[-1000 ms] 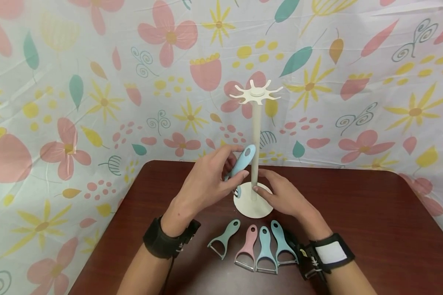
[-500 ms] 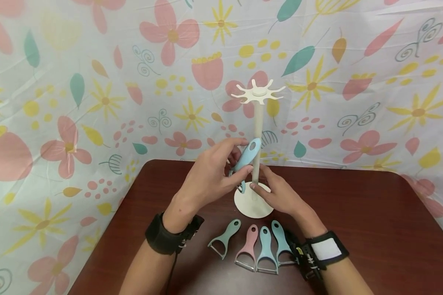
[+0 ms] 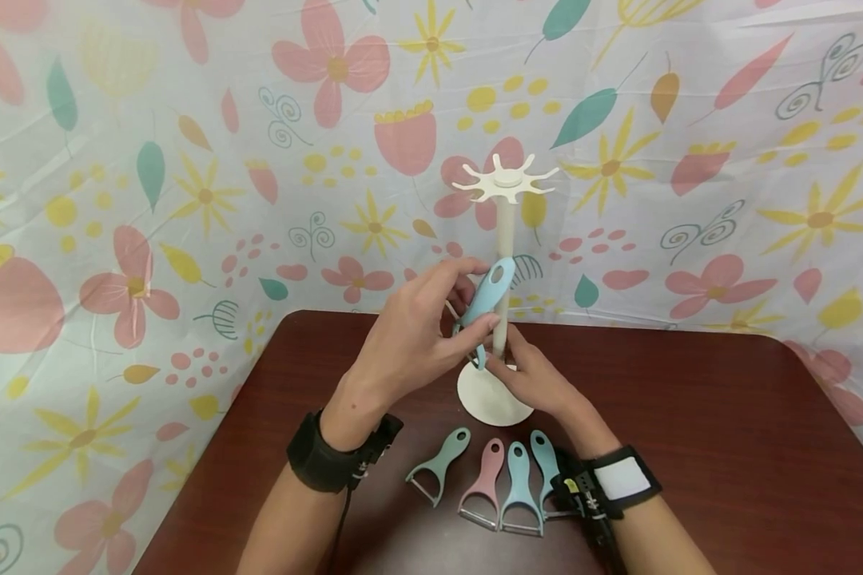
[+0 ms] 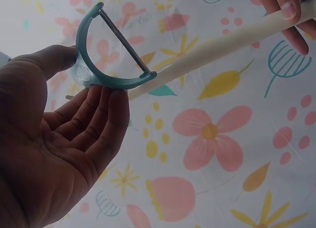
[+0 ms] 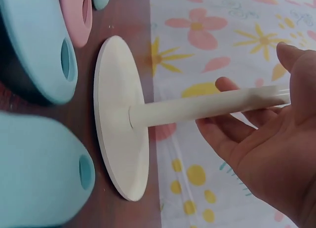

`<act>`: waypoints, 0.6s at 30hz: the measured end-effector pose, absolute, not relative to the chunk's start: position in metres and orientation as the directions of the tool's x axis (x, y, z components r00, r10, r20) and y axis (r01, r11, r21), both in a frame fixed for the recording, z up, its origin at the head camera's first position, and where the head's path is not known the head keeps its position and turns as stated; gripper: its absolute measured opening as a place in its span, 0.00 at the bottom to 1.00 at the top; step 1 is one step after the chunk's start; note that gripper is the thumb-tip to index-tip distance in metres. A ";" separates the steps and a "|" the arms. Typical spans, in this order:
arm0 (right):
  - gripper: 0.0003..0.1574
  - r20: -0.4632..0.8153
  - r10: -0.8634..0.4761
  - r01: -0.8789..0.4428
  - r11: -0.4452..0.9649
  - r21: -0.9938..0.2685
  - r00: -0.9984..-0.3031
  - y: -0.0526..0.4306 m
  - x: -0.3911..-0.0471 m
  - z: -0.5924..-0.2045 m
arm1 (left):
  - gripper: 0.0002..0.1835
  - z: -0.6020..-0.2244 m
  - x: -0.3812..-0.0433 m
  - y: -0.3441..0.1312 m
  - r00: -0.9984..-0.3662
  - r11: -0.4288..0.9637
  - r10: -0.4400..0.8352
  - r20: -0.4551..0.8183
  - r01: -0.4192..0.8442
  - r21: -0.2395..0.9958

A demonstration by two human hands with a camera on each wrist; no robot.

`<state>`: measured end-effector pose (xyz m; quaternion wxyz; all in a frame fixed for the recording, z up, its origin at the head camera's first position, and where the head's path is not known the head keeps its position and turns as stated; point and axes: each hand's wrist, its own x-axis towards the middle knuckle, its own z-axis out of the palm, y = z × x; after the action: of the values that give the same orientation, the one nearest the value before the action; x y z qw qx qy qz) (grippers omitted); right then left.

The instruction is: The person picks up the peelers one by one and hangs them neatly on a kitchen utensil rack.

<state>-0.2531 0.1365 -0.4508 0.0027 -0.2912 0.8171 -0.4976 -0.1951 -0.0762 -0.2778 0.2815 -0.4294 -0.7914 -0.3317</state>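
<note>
In the head view my left hand [image 3: 410,339] pinches a light blue peeler [image 3: 491,291] between thumb and fingers, handle end with its hole tilted up. The left wrist view shows its curved peeler head [image 4: 85,72] and metal blade, fingertips against the frame. The peeler overlaps the pole of a cream utensil stand [image 3: 506,228] in the head view. My right hand [image 3: 542,382] is low on that stand, its fingers curled behind the pole [image 5: 187,108] and the thumb on the near side. Several hooks ring the stand's top [image 3: 506,182], with nothing hanging from them.
In front of the stand's round base [image 3: 492,399] lie a green peeler [image 3: 442,463], a pink peeler [image 3: 485,483], a light blue peeler [image 3: 519,483] and another blue peeler [image 3: 544,455], partly behind the right wrist strap. A flowered cloth [image 3: 259,160] hangs behind the brown table [image 3: 726,447].
My left hand has lifted the peeler up and a little to the right, overlapping the pole more. My right hand has shifted slightly left and up at the pole.
</note>
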 end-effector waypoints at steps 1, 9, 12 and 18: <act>0.31 0.282 -0.476 -0.467 0.333 -0.819 -0.833 0.135 -0.254 -0.451 | 0.25 -0.278 -0.195 -0.077 -0.473 0.412 0.491 0.731 0.866 0.284; 0.22 0.272 -0.485 -0.415 0.215 -0.884 -0.831 0.125 -0.245 -0.428 | 0.26 -0.274 -0.196 -0.078 -0.461 0.411 0.471 0.752 0.869 0.276; 0.17 0.282 -0.494 -0.403 0.155 -0.902 -0.822 0.122 -0.243 -0.418 | 0.26 -0.272 -0.196 -0.078 -0.461 0.403 0.467 0.755 0.871 0.283; 0.13 0.317 -0.488 -0.407 0.089 -0.909 -0.813 0.120 -0.251 -0.426 | 0.26 -0.269 -0.198 -0.077 -0.452 0.390 0.445 0.773 0.875 0.287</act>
<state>-0.2515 0.1202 -0.4264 0.0335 -0.3038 0.7370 -0.6028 -0.1979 -0.0774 -0.2692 0.3051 -0.4253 -0.7757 -0.3526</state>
